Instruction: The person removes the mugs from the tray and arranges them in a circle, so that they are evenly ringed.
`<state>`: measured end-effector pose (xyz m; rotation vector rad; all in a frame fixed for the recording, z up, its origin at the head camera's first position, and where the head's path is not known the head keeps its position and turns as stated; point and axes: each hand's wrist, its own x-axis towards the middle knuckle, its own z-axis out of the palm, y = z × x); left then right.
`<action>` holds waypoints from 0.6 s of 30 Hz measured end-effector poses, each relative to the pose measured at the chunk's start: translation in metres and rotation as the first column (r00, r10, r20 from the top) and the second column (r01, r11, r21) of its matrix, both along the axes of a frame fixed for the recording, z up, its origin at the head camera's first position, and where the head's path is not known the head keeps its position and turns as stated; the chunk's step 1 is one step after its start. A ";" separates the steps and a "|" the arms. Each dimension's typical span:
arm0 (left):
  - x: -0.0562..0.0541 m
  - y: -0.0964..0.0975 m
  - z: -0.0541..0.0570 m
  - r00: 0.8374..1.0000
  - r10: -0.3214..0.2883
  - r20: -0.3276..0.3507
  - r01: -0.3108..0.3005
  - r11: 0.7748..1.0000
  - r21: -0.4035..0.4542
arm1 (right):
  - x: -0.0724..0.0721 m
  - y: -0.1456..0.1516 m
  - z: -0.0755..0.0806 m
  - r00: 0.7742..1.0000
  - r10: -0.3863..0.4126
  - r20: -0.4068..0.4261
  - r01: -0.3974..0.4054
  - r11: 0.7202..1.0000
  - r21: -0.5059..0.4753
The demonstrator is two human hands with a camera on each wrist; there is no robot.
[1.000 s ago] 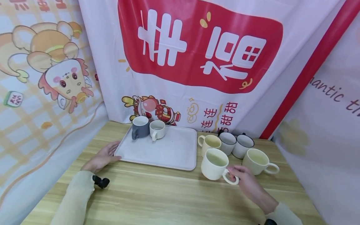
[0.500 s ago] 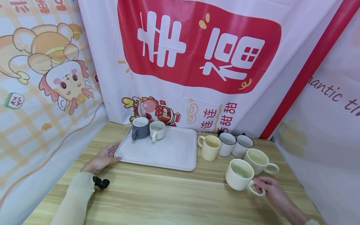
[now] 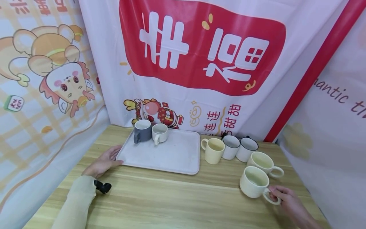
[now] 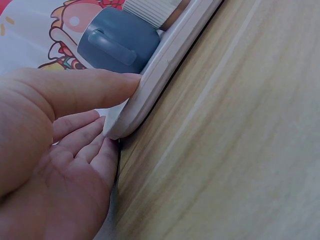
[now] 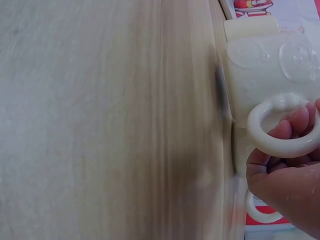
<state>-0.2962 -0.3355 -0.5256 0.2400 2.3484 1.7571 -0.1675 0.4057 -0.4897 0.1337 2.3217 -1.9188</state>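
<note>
Off-white mug [image 3: 254,183], with a raised pattern, is held by its ring handle in my right hand [image 3: 291,203]. The fingers hook through that handle in the right wrist view. It stands upright or nearly so in front of a pale green mug [image 3: 261,163]; whether its base touches the table cannot be told. My left hand [image 3: 104,160] is at the near-left corner of a white tray [image 3: 177,156]. Its thumb rests on the rim and the other fingers lie straight along the corner, as the left wrist view shows. A dark grey-blue mug [image 3: 143,131] and a small white cup [image 3: 159,133] stand on the tray.
Right of the tray stand a yellow mug [image 3: 214,151] and two white mugs with black rims, one [image 3: 231,147] beside the other [image 3: 247,149]. A printed cloth [image 3: 183,95] hangs behind the wooden table [image 3: 171,203], with more cloth at both sides.
My right hand has carried the off-white mug rightward and toward the near side, from in front of the yellow mug to in front of the pale green one. The left hand and tray stay put.
</note>
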 end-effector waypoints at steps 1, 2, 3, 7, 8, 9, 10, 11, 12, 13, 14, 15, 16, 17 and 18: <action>0.000 0.000 0.000 1.000 0.001 0.000 -0.001 1.000 0.000 | 0.000 0.001 -0.001 1.000 -0.003 -0.005 0.003 1.000 0.003; 0.000 0.000 0.000 1.000 0.001 0.000 -0.001 1.000 0.000 | 0.000 0.002 -0.003 1.000 -0.004 -0.014 0.004 1.000 0.009; 0.000 0.000 0.000 1.000 0.001 0.001 -0.001 1.000 0.000 | 0.000 0.002 -0.004 1.000 -0.013 -0.018 0.013 1.000 0.021; 0.000 0.001 0.000 1.000 0.001 0.004 -0.001 1.000 -0.004 | 0.000 0.005 -0.008 0.999 -0.032 -0.011 0.032 0.997 0.065; 0.000 0.001 0.000 1.000 0.001 0.005 0.000 1.000 -0.004 | 0.000 0.007 -0.009 0.999 -0.034 -0.002 0.034 0.997 0.073; 0.000 0.001 0.000 1.000 0.000 0.005 0.000 1.000 -0.004 | 0.000 0.007 -0.010 0.999 -0.044 0.006 0.044 0.996 0.076; 0.001 0.001 0.000 1.000 0.000 0.005 0.000 1.000 -0.004 | 0.000 0.009 -0.012 0.999 -0.044 0.007 0.043 0.996 0.075; 0.001 0.001 0.000 1.000 0.001 0.006 -0.001 1.000 -0.004 | -0.001 0.009 -0.013 0.999 -0.047 0.006 0.046 0.996 0.072; 0.001 0.002 0.000 1.000 0.002 0.006 -0.002 1.000 -0.004 | -0.001 0.010 -0.014 0.999 -0.047 0.006 0.047 0.997 0.068; 0.001 0.002 0.001 1.000 0.002 0.006 -0.002 1.000 -0.005 | -0.001 0.011 -0.014 0.998 -0.055 0.007 0.054 0.996 0.069; 0.001 0.002 0.001 1.000 0.004 0.007 -0.004 1.000 -0.007 | -0.002 0.012 -0.015 0.998 -0.060 0.008 0.060 0.996 0.064; 0.001 0.002 0.001 1.000 0.006 0.009 -0.006 1.000 -0.008 | -0.002 0.012 -0.016 0.997 -0.071 0.008 0.070 0.996 0.060; 0.001 0.002 0.002 1.000 0.007 0.010 -0.007 1.000 -0.008 | -0.002 0.012 -0.015 0.997 -0.078 0.012 0.077 0.995 0.061; 0.001 0.002 0.002 1.000 0.008 0.011 -0.008 1.000 -0.008 | -0.003 0.012 -0.015 0.996 -0.089 0.021 0.088 0.994 0.067; 0.000 0.002 0.003 1.000 0.008 0.012 -0.008 1.000 -0.007 | -0.003 0.011 -0.013 0.995 -0.096 0.027 0.094 0.992 0.083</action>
